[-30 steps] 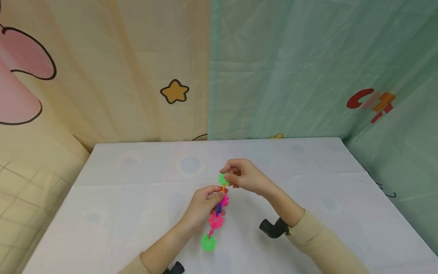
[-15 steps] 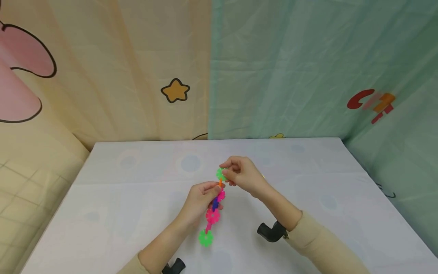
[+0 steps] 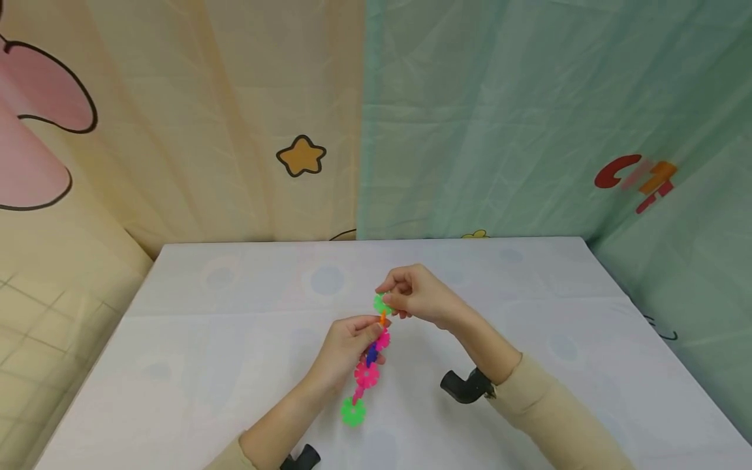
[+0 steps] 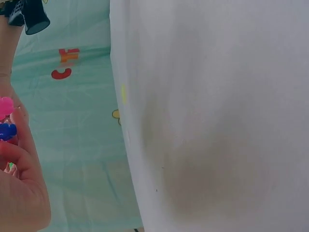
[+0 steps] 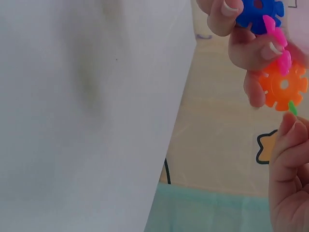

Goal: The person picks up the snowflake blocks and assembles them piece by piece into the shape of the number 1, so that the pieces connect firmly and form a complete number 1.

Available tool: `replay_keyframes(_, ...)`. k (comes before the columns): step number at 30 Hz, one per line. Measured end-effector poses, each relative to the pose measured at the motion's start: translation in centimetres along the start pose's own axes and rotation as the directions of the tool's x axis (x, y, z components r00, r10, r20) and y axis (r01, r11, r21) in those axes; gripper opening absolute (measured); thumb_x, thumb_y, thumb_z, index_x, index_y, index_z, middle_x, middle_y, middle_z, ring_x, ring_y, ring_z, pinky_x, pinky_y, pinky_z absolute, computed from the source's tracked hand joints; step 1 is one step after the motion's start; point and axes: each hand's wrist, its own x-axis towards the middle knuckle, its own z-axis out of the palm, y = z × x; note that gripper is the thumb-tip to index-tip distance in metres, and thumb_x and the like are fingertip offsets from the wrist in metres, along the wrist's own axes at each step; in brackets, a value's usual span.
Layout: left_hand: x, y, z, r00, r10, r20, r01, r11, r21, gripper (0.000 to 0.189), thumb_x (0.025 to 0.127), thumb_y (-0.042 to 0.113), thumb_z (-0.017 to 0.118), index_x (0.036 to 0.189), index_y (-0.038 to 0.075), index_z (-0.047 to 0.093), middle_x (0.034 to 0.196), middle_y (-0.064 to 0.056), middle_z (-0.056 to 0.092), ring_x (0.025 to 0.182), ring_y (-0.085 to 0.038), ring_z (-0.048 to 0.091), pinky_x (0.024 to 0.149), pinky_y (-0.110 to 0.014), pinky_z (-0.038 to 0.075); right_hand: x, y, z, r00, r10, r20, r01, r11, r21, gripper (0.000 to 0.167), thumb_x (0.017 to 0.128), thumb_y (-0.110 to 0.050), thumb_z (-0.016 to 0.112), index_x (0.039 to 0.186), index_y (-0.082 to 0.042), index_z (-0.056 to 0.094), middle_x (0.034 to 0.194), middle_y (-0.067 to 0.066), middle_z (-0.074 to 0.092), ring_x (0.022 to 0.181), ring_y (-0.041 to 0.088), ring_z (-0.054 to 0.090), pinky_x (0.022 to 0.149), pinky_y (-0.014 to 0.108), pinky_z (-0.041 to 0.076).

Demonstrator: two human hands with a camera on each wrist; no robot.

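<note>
A chain of notched plastic snowflake discs hangs between my hands, above the white table. My left hand [image 3: 345, 347] grips its upper middle between thumb and fingers, around an orange disc [image 5: 284, 84], a pink disc and a blue disc [image 5: 260, 17]. At the top end, my right hand [image 3: 424, 297] pinches a green disc [image 3: 380, 303] by its edge, and it meets the orange one. Below the left hand dangle another pink disc [image 3: 367, 375], a pink one seen edge-on and a lower green disc [image 3: 353, 412]. Fingers cover part of the chain.
The white cloth-covered table [image 3: 223, 365] spreads under both hands. Printed curtains [image 3: 470, 130] rise behind its far edge and along the sides. A black camera mount [image 3: 467, 386] sits on the right wrist, another [image 3: 302, 458] on the left.
Both hands have risen slightly with the chain, then dipped a little. The chain's lower end has shifted slightly left. Both hands keep their hold throughout.
</note>
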Motion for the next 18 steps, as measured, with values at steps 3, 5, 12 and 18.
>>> replay_keyframes(3, 0.0, -0.1, 0.0, 1.000, 0.005, -0.005, -0.005, 1.000, -0.007, 0.028, 0.093, 0.010, 0.056, 0.110, -0.012, 0.060, 0.071, 0.000, 0.062, 0.053, -0.010, 0.061, 0.056, -0.020, 0.052, -0.3, 0.3, 0.6, 0.998, 0.002, -0.060, -0.001, 1.000, 0.012, 0.014, 0.088, 0.004, 0.054, 0.099, 0.008, 0.061, 0.061, 0.009, 0.057, 0.054, 0.016, 0.051, 0.052, 0.026, 0.046)
replay_keyframes(5, 0.0, -0.1, -0.1, 1.000, 0.005, -0.008, -0.005, 1.000, 0.001, 0.027, 0.093, 0.009, 0.055, 0.109, -0.013, 0.060, 0.069, 0.000, 0.061, 0.053, -0.010, 0.060, 0.055, -0.020, 0.051, -0.5, 0.6, 1.1, 0.995, 0.005, -0.102, -0.003, 1.000, 0.020, 0.014, 0.088, 0.004, 0.054, 0.100, 0.009, 0.061, 0.059, 0.007, 0.057, 0.053, 0.018, 0.052, 0.052, 0.026, 0.046)
replay_keyframes(12, 0.2, -0.1, -0.4, 1.000, 0.005, -0.015, -0.005, 1.000, 0.022, 0.028, 0.093, 0.009, 0.057, 0.109, -0.013, 0.060, 0.068, -0.001, 0.062, 0.058, -0.010, 0.062, 0.055, -0.019, 0.049, -0.7, 1.0, 1.8, 0.987, -0.002, -0.159, 0.010, 0.999, 0.047, 0.014, 0.088, 0.004, 0.056, 0.101, 0.008, 0.061, 0.059, 0.005, 0.056, 0.054, 0.023, 0.054, 0.053, 0.029, 0.048)
replay_keyframes(18, 0.2, 0.1, -0.4, 1.000, 0.004, -0.019, -0.003, 1.000, 0.030, 0.028, 0.093, 0.011, 0.056, 0.107, -0.012, 0.061, 0.069, -0.002, 0.063, 0.059, -0.010, 0.062, 0.057, -0.020, 0.050, -0.7, 1.2, 1.5, 0.991, 0.008, -0.135, 0.004, 0.996, 0.086, 0.018, 0.088, 0.002, 0.058, 0.104, 0.009, 0.060, 0.067, 0.017, 0.061, 0.055, 0.016, 0.056, 0.056, 0.030, 0.050)
